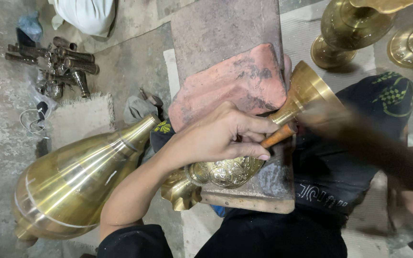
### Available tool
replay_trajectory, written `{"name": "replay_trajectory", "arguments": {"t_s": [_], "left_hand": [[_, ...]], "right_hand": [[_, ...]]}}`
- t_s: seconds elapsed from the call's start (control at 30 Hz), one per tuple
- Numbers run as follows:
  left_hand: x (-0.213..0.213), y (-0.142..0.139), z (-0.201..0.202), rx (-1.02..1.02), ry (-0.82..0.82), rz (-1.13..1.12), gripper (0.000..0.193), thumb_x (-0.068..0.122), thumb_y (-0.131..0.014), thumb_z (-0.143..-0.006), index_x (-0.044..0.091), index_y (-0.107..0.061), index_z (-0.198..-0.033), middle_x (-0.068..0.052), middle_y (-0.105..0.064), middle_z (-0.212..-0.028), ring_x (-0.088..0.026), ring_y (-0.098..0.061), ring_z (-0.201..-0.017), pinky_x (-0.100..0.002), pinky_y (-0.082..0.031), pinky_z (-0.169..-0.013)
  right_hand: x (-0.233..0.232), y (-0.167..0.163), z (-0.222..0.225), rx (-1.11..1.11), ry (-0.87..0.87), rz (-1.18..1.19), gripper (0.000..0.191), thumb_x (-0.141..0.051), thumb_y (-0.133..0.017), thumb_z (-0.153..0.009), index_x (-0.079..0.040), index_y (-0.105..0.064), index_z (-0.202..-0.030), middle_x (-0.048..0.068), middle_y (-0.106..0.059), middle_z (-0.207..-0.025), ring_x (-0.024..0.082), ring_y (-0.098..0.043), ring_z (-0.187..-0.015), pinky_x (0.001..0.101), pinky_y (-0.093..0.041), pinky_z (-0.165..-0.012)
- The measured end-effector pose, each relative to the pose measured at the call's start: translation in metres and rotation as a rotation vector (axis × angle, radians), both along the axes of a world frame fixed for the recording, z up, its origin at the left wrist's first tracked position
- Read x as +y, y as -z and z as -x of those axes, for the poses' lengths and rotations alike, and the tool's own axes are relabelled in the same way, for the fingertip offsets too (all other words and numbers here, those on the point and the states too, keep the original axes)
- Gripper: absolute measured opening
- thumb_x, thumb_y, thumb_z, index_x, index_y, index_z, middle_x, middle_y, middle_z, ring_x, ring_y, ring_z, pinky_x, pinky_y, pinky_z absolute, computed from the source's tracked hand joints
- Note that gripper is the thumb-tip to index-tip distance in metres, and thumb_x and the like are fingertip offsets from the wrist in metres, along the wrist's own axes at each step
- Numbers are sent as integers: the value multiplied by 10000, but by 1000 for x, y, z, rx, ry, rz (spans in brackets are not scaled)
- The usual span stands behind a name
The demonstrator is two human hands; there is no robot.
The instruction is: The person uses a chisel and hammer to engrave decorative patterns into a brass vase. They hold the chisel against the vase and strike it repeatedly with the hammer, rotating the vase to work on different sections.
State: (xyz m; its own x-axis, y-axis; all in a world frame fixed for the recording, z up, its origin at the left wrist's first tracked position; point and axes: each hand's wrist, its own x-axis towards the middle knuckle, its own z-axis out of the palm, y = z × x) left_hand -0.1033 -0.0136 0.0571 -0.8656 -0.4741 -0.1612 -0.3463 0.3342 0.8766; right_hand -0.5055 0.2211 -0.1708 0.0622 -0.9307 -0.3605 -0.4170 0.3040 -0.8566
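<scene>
The left hand (225, 136) was closed over an embossed brass piece (225, 172), fingers pinching an orange-handled tool (278, 136) against it, apparently to steady both on the stone block (225, 28). A reddish brick (235, 83) lay on that block just above the knuckles, touching a flared brass funnel (307, 88). The right hand (407, 191) was a blur (its grip could not be made out). A large brass vessel (72, 181) lay on its side beside the forearm.
</scene>
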Motion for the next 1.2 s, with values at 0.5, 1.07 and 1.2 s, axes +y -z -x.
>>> {"name": "replay_trajectory", "arguments": {"t_s": [0.5, 1.07, 1.2], "left_hand": [[0, -8, 2, 13, -15, 10, 451, 208, -789, -888, 35, -687, -1292, -121, -806, -1021, -191, -806, -856, -308, -628, -742], [8, -11, -4, 23, -92, 35, 464, 198, -820, -864, 53, -699, -1288, -106, -806, -988, -174, -808, -852, -291, -637, -724], [7, -12, -3, 6, -72, 86, 445, 204, -824, -866, 55, -714, -1271, -116, -805, -988, -190, -781, -778, -306, -590, -675]], "right_hand": [[-11, -20, -7, -37, -22, 37, 582, -178, -721, -749, 19, -518, -1258, 158, -651, -902, 238, -707, -762, 374, -607, -676], [-23, -19, 5, 178, 16, -108, 642, 54, -737, -714, 11, -525, -1318, 170, -644, -1116, 282, -746, -921, 390, -613, -797], [-24, -14, 5, 238, 12, -100, 661, 49, -756, -705, 19, -527, -1323, 169, -645, -1101, 276, -753, -912, 387, -621, -812]]}}
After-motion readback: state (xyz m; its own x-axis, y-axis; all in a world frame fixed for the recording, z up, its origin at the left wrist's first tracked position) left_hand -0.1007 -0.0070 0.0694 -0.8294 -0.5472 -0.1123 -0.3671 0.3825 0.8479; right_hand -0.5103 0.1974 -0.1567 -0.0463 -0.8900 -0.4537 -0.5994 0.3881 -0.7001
